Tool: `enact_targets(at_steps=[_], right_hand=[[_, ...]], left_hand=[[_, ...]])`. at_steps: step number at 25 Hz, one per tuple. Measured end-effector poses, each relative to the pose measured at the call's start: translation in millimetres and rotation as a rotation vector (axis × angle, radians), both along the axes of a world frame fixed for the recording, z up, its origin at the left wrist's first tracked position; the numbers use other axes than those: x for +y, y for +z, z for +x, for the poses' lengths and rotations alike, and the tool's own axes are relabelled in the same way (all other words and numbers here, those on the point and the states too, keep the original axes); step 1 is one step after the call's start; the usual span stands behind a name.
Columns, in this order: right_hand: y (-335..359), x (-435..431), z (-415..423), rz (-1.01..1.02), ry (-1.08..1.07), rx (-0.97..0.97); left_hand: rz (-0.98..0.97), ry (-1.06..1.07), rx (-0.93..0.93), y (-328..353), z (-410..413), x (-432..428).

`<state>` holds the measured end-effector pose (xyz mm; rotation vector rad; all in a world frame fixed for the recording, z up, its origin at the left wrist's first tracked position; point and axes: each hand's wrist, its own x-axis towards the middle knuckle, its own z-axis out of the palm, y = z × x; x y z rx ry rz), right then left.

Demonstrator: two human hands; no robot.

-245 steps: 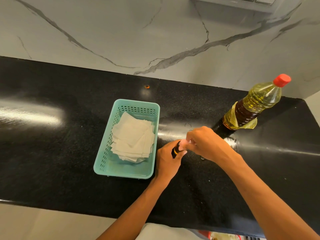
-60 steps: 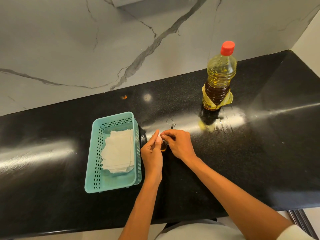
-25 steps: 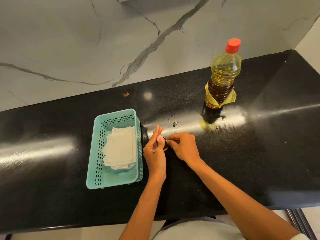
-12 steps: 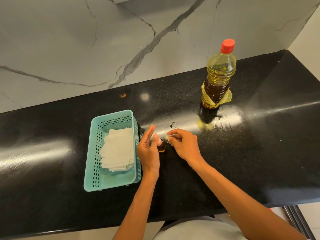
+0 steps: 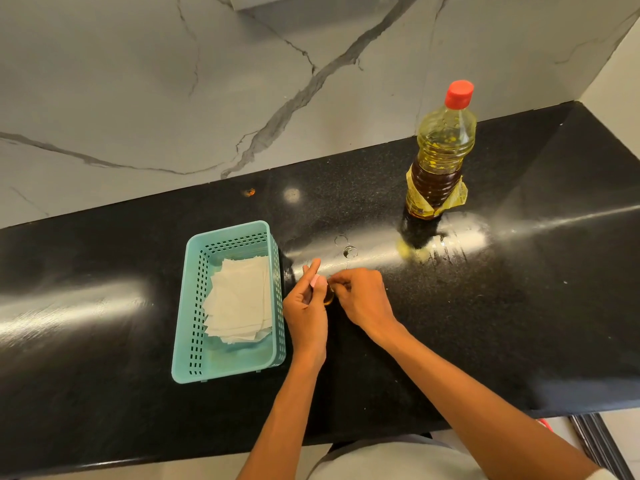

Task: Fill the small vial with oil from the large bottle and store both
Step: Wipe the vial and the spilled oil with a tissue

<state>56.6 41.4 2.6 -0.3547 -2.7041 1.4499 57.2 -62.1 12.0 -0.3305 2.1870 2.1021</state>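
Black speckled stone makes up the countertop (image 5: 519, 323), which runs across the middle of the frame, with a grey-veined marble wall (image 5: 173, 81) filling the upper part. Near the centre, both bare hands meet over the small vial (image 5: 328, 295), which shows only as a sliver of amber between them, low on the counter. The left hand (image 5: 306, 311) curls around the vial from the left side, its index finger sticking up straight and a pink-tinted thumbnail facing the camera. The right hand (image 5: 360, 299) comes in from the lower right, its fingertips (image 5: 334, 280) pinched together at the top of the vial; whether they grip a cap cannot be told, since the fingers hide it.

Just left of the hands sits a teal plastic basket (image 5: 188, 306) with perforated sides, holding a loose stack of white paper squares (image 5: 239, 299). The left hand lies close beside the basket's right wall.

In the upper right of the frame, well apart from the hands, the large bottle (image 5: 441, 150) stands upright on the counter, closed with a red cap (image 5: 459, 94). It holds yellow oil, and a torn yellow label hangs around its lower half. Shiny wet smears (image 5: 446, 242) and small ring marks (image 5: 348, 251) glint on the stone between the bottle and the hands.
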Motion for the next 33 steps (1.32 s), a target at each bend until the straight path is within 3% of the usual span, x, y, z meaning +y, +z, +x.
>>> enact_targets(at_steps=[3,7,11,16,18,22,24,33], right_hand=[[9.6,0.1,-2.3,-0.073,-0.033,0.060],[2.0,0.2,-2.7,-0.024,-0.008,-0.052],[3.9,0.3,-1.2,-0.095,-0.070,0.030],[-7.2,2.4,-0.5,-0.072,-0.029,-0.098],[-8.3,7.4,2.2,-0.195,-0.114,-0.096],[-3.4,12.9,7.5,-0.715,-0.237,-0.188],[-1.6,12.2,9.7,-0.813,-0.252,-0.195],[2.2,1.2,4.2,-0.179,-0.151,0.062]], left_hand=[[0.069,-0.012,-0.024,-3.9,-4.7,-1.6],[0.109,-0.022,-0.034,-7.4,-5.8,-3.2],[0.158,-0.025,-0.024,-8.1,-9.9,-3.2],[0.134,-0.073,-0.028,-5.0,-11.6,-7.8],[0.078,-0.028,-0.009,-2.9,-13.2,-10.3],[-0.052,0.107,0.011,4.0,-6.2,-4.3],[-0.089,0.137,0.014,6.4,-0.3,1.7],[0.016,-0.020,-0.002,2.6,0.9,1.5]])
